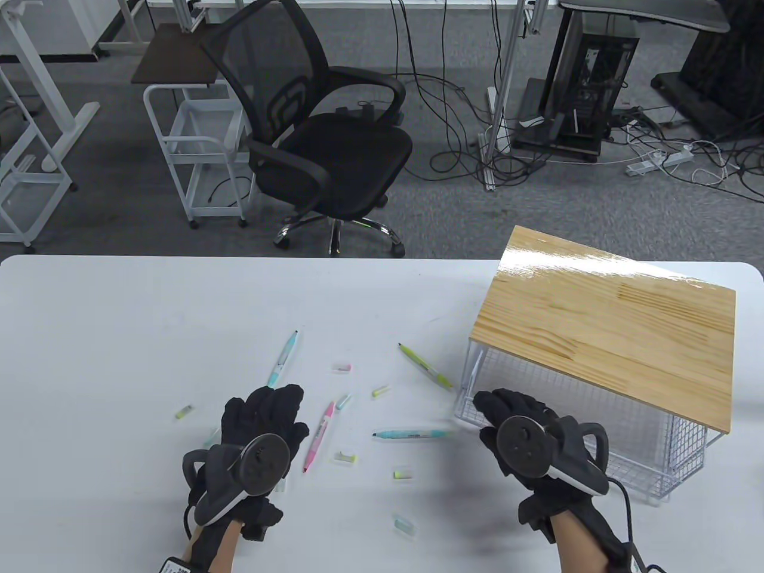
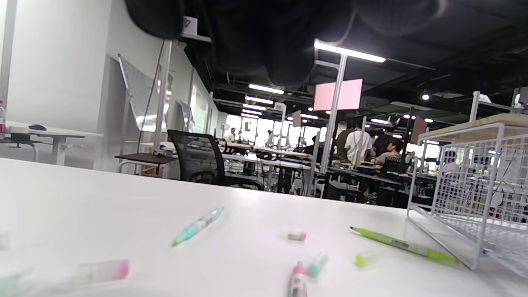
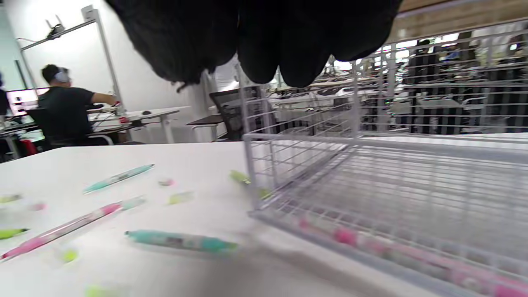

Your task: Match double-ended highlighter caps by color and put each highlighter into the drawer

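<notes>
Several uncapped double-ended highlighters lie on the white table: a teal one, a green one, a pink one and a second teal one. Loose caps lie scattered among them, such as a pink cap, a green cap and a teal cap. My left hand hovers with spread fingers just left of the pink highlighter and holds nothing. My right hand is at the front rim of the wire drawer, fingers relaxed. Another pink highlighter lies inside the drawer.
A wooden top covers the drawer's frame at the table's right. More green caps lie near the hands. Beyond the table's far edge stands a black office chair.
</notes>
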Available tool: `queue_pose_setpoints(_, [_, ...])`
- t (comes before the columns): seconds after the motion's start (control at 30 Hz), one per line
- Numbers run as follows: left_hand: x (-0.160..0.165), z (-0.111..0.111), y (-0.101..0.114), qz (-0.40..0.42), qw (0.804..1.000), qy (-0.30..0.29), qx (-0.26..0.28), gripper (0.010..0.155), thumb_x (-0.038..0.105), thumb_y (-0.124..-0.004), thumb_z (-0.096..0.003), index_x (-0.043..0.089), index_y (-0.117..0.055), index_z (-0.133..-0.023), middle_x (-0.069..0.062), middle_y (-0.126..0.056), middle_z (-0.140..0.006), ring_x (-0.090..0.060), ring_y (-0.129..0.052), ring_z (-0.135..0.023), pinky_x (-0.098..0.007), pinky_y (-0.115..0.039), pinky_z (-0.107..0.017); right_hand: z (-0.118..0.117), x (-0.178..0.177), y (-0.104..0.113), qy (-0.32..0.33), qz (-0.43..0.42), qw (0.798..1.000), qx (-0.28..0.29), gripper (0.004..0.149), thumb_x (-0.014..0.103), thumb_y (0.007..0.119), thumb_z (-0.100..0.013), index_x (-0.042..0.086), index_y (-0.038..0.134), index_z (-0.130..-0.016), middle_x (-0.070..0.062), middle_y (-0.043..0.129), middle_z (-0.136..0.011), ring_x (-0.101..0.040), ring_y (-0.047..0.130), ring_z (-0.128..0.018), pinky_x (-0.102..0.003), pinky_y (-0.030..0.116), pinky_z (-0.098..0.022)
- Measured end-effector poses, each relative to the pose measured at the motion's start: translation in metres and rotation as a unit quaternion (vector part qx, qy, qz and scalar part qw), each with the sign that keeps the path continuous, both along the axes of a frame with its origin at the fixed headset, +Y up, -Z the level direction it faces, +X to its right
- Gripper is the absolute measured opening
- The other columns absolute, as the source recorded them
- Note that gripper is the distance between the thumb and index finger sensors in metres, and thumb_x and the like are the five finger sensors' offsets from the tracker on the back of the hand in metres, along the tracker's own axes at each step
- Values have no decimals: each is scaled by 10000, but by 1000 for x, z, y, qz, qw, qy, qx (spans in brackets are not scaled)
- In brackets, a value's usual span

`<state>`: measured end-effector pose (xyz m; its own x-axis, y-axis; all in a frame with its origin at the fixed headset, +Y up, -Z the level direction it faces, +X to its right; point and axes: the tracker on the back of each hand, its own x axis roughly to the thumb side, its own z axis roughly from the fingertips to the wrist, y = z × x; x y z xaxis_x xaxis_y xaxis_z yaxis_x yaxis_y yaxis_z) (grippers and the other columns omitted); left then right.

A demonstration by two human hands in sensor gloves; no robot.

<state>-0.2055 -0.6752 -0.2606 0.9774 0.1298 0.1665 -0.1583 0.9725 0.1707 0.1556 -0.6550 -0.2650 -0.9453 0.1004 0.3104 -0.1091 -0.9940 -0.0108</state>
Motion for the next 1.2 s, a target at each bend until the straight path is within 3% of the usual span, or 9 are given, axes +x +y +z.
queue_pose_setpoints(0.2, [0, 0, -1, -4, 1000, -1, -4, 617, 497, -569, -570, 346, -391, -1141, 49, -632, -1203, -265, -581, -1170, -642, -449, -861, -5, -43, -21, 58, 33, 997, -33, 615, 388, 777, -556, 265, 557, -1117, -106, 654, -1150, -373, 741, -1028, -516, 668, -756])
queue_pose_setpoints(0.23, [0, 0, -1, -4, 1000, -2, -5, 616, 498, -568, -569, 348, -393, -1141, 49, -631, -1204, -264, -580, -1170, -641, -450, -861, -8, -50, -26, 63, 38, 996, -42, 624, 387, 780, -555, 264, 547, -1121, -109, 648, -1153, -379, 737, -1028, -603, 694, -700])
queue_pose_setpoints(0.3, [1, -1, -1, -6, 1000, -1, -7, 617, 498, -569, -570, 347, -392, -1142, 46, -628, -1206, -268, -578, -1171, -645, -449, -859, -15, -63, -37, 70, 51, 994, -61, 648, 389, 786, -550, 252, 531, -1130, -122, 640, -1158, -399, 732, -1026, -596, 685, -705])
queue_pose_setpoints(0.43, [1, -1, -3, -13, 1000, 2, -13, 618, 499, -569, -570, 348, -391, -1142, 47, -625, -1208, -269, -576, -1172, -645, -450, -860, -33, -87, -60, 68, 74, 990, -97, 682, 383, 795, -547, 233, 496, -1142, -134, 612, -1169, -416, 721, -1027, -535, 645, -749])
queue_pose_setpoints(0.57, [-1, -2, -2, -9, 1000, 7, -16, 620, 501, -569, -569, 347, -391, -1143, 44, -624, -1210, -268, -573, -1173, -645, -452, -860, -53, -106, -79, 57, 112, 984, -123, 698, 371, 804, -541, 229, 478, -1142, -131, 606, -1168, -405, 715, -1034, -598, 680, -689])
queue_pose_setpoints(0.7, [-5, -3, -3, -5, 1000, 14, -20, 620, 503, -568, -569, 350, -390, -1143, 45, -621, -1211, -271, -569, -1175, -644, -452, -861, -70, -118, -94, 34, 163, 974, -152, 709, 360, 827, -529, 228, 484, -1137, -116, 632, -1153, -393, 736, -1021, -541, 675, -717])
queue_pose_setpoints(0.87, [-9, -5, -4, -4, 999, 21, -25, 622, 507, -568, -569, 350, -390, -1144, 45, -622, -1212, -273, -569, -1175, -644, -456, -860, -82, -126, -107, 33, 220, 961, -167, 719, 356, 866, -503, 252, 511, -1120, -70, 692, -1112, -345, 791, -982, -510, 690, -720])
queue_pose_setpoints(1.2, [-9, -6, -5, -11, 999, 25, -34, 631, 518, -570, -566, 351, -388, -1146, 43, -623, -1213, -274, -571, -1175, -643, -463, -858, -90, -135, -112, 46, 274, 953, -121, 685, 344, 910, -447, 297, 605, -1059, -2, 822, -975, -265, 923, -844, -497, 779, -663])
